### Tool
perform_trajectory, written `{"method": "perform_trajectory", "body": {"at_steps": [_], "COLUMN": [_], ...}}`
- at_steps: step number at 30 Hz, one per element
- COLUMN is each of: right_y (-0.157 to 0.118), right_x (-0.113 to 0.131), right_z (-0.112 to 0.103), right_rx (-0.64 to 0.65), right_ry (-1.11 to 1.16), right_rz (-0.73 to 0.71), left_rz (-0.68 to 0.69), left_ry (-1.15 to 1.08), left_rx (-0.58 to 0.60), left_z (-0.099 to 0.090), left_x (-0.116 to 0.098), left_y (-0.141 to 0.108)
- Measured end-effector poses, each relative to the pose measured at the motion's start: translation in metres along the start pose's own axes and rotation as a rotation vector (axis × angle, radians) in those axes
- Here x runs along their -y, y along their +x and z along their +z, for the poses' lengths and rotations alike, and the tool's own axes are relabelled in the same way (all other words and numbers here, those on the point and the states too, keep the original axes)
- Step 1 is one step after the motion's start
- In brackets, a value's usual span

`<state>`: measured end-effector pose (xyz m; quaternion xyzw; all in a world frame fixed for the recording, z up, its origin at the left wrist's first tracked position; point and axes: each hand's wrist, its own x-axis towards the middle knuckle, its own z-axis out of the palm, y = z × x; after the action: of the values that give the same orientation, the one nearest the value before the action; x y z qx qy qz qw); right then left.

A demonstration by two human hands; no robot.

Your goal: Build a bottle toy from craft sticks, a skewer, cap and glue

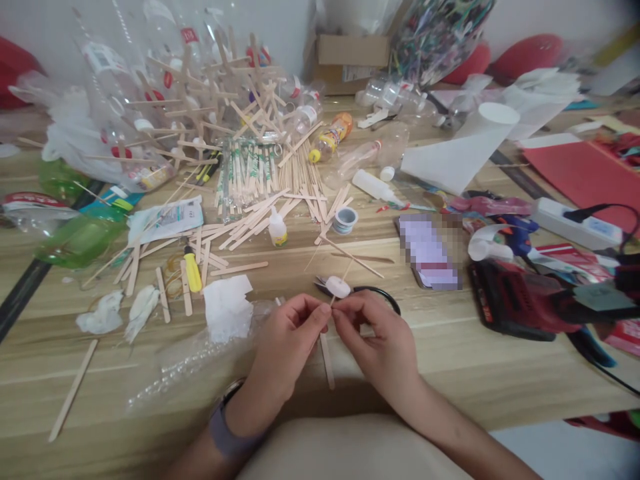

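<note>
Near the front middle of the table, my left hand [295, 343] and my right hand [383, 337] meet, both pinching the lower end of a thin wooden stick [347, 270]. A small white disc-like piece [338, 287] sits on the stick just above my fingertips. Black-handled scissors [391, 299] lie behind my right hand, partly hidden. A flat wooden stick [327, 363] rests on the table between my wrists. Left of my left hand are a torn white tissue [227, 308] and clear plastic wrap [185, 363].
Behind are a small glue bottle [277, 228], a wire spool [345, 220], many loose sticks [260, 217] and plastic bottles [107, 63]. To the right lie a phone [427, 250], a red power tool [515, 300] and a power strip [575, 223]. A yellow-handled tool [192, 270] lies left.
</note>
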<state>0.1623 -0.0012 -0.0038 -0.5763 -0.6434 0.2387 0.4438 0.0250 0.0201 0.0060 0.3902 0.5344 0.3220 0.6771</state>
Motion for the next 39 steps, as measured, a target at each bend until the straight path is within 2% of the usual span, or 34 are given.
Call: {"method": "perform_trajectory", "body": {"at_steps": [4,8,11,17,26,30,34,39], "right_y": [0.0005,0.0009,0.0023,0.0029,0.0032,0.0017,0.0028,0.0083], "right_x": [-0.0019,-0.0038,-0.0046,-0.0052,-0.0047,-0.005,-0.0046,-0.0044], "right_z": [0.0037,0.0068,0.0068,0.0056,0.0019,0.0045,0.0055,-0.0001], "right_rx": [0.014,0.095,0.13,0.102,0.046,0.041,0.092,0.167], "right_ry": [0.053,0.241,0.338,0.28,0.134,0.221,0.432,0.593], "right_rz": [0.096,0.273,0.338,0.287,0.178,0.274,0.427,0.559], "left_rz": [-0.024,-0.028,-0.027,0.002,0.06,-0.001,-0.132,-0.273], "left_ry": [-0.043,-0.039,-0.042,-0.078,0.18,0.082,-0.116,-0.267], "left_rx": [0.001,0.0,-0.027,-0.063,-0.057,0.005,0.069,0.142], "left_z": [0.0005,0.0017,0.004,0.0063,-0.0012,-0.0014,-0.0002,-0.0026], "left_x": [0.0008,0.003,0.0029,0.0026,0.0046,0.0033,-0.0003,-0.0022], "left_y": [-0.0006,-0.0009,-0.0017,-0.0008,0.0015,0.0019,0.003,0.0047]}}
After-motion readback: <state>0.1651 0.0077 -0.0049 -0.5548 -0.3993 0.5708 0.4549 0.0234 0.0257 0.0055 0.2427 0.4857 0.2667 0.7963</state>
